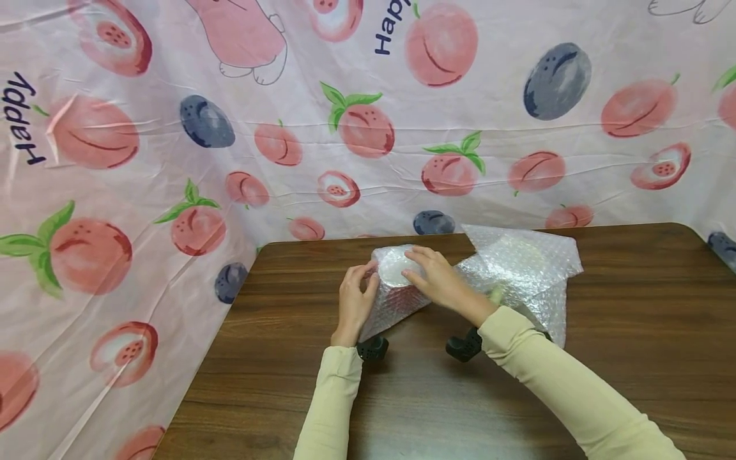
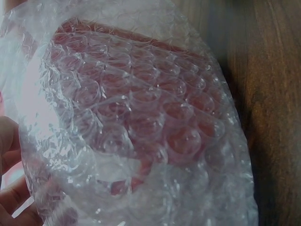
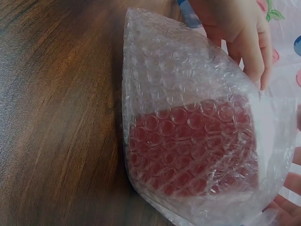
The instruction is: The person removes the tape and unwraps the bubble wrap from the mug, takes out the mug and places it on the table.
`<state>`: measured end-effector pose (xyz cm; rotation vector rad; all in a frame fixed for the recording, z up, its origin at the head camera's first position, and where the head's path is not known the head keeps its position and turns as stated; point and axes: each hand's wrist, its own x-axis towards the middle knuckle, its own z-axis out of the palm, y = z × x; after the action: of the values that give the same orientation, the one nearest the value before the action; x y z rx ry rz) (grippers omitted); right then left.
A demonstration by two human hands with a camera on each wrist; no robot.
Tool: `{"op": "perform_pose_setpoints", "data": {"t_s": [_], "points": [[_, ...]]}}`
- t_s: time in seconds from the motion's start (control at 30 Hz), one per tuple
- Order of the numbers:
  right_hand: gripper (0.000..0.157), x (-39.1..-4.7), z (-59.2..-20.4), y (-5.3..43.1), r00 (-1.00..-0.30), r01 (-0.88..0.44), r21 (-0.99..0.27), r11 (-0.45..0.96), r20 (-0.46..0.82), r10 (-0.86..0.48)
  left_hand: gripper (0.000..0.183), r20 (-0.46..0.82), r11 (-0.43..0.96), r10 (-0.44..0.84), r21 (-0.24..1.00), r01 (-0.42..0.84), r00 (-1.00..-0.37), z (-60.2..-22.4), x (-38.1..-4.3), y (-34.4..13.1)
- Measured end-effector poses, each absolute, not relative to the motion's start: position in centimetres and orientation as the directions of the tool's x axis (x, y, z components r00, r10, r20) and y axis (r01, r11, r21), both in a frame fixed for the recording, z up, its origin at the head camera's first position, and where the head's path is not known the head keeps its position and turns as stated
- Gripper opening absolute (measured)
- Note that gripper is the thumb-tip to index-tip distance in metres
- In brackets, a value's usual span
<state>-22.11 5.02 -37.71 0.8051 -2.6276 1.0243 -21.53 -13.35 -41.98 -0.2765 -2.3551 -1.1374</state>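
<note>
A red object with a white round top [image 1: 397,267] stands inside bubble wrap [image 1: 376,319] near the back of the table. In the right wrist view its red side [image 3: 188,150] shows through the bubbles. My left hand [image 1: 355,300] pinches the wrap's upper left edge, thumb and fingers close together there; the right wrist view also shows these fingers [image 3: 254,54] at the edge. My right hand [image 1: 439,278] reaches over from the right, its spread fingers touching the wrap at the white top. In the right wrist view, its fingers [image 3: 292,183] lie along the wrap.
More bubble wrap [image 1: 523,262] lies on the right, with something yellow-green [image 1: 497,294] beside my right forearm. Dark wrist-worn cameras [image 1: 464,345] hang under both wrists. A fruit-printed curtain [image 1: 391,191] borders the wooden table [image 1: 270,383] at the back and left.
</note>
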Motion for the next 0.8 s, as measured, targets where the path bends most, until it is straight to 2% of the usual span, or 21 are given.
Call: {"op": "perform_pose_setpoints", "data": {"t_s": [0.3,0.5,0.8], "points": [[0.053,-22.5,-38.1,4.6,-0.817,-0.576,-0.506,0.642,0.388,-0.427,0.026,0.488,0.634,-0.029,0.683,0.362,-0.872,-42.0,-21.6,-13.3],[0.052,-22.4,-38.4,4.3,-0.809,-0.582,-0.448,0.679,0.404,-0.427,0.026,0.494,0.636,-0.026,0.679,0.367,-0.869,-42.3,-21.6,-13.3],[0.051,-22.5,-38.8,4.1,-0.823,-0.558,-0.436,0.706,0.401,-0.403,0.025,0.507,0.627,-0.036,0.683,0.376,-0.861,-42.5,-21.7,-13.2]]}}
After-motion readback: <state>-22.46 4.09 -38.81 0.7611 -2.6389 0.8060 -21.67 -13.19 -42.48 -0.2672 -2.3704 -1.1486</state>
